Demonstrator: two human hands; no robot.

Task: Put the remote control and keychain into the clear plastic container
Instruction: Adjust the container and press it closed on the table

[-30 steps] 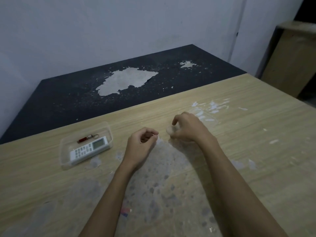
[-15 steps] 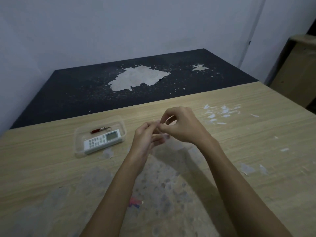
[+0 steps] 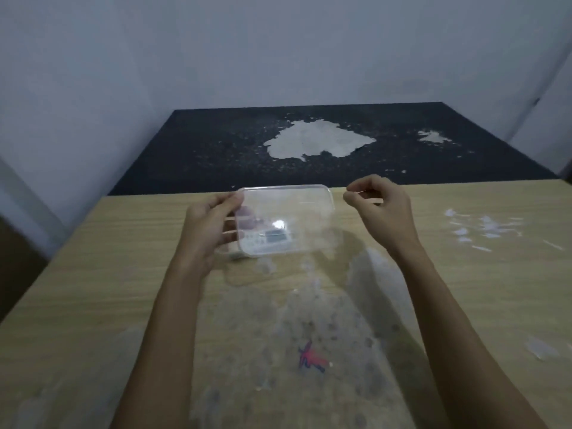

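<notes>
My left hand [image 3: 210,224] grips the left edge of a clear plastic lid [image 3: 297,205] and holds it tilted just above the clear plastic container [image 3: 227,253] on the wooden table. Through the lid I see the white remote control [image 3: 267,241] with its grey screen, lying in the container. The keychain cannot be made out behind the lid and its glare. My right hand [image 3: 380,209] hovers just right of the lid's far right corner with fingers pinched together, apart from the lid.
The wooden table [image 3: 464,289] has a worn grey patch in front of me with a small red and blue mark [image 3: 311,359]. White flecks [image 3: 483,230] lie at the right. Behind the table is a dark peeling surface [image 3: 216,150] against the wall.
Both hands have moved from the table's middle to the container. The left hand now holds the clear lid over it, and the view has swung left, bringing the container to centre.
</notes>
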